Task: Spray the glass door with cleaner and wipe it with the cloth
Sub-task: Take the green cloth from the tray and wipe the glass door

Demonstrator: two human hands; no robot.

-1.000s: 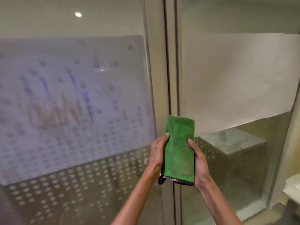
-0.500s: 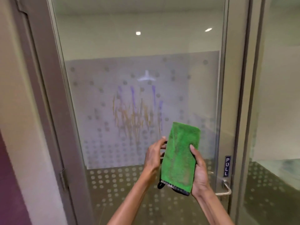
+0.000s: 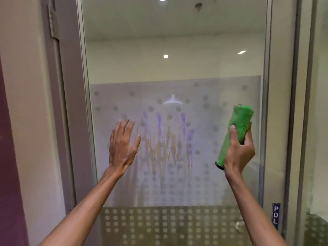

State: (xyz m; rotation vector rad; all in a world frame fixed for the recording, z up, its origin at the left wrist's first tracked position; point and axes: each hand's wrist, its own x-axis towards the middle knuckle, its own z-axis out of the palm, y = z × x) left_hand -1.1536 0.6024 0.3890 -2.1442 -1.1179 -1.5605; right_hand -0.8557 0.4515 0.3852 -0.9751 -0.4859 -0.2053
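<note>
The glass door [image 3: 174, 68] fills the middle of the view, with a frosted dotted band and purple and orange streaks [image 3: 165, 141] running down its centre. My right hand [image 3: 238, 150] grips a folded green cloth [image 3: 237, 126], held upright in front of the right part of the pane. Fingers spread, my left hand [image 3: 122, 146] is raised before the left part of the frosted band, holding nothing; whether it touches the glass I cannot tell. No spray bottle is in view.
A grey metal door frame [image 3: 71, 121] with a hinge [image 3: 52, 22] runs down the left, next to a beige wall. On the right stile sits a dark "PULL" label [image 3: 276, 216] above a metal handle [image 3: 238, 225]. Another glass panel [image 3: 319, 121] adjoins at far right.
The view swung left and up, from the frame between panels to the door's pane. My left hand let go of the cloth and spread out to the left; my right hand carried the cloth to the right.
</note>
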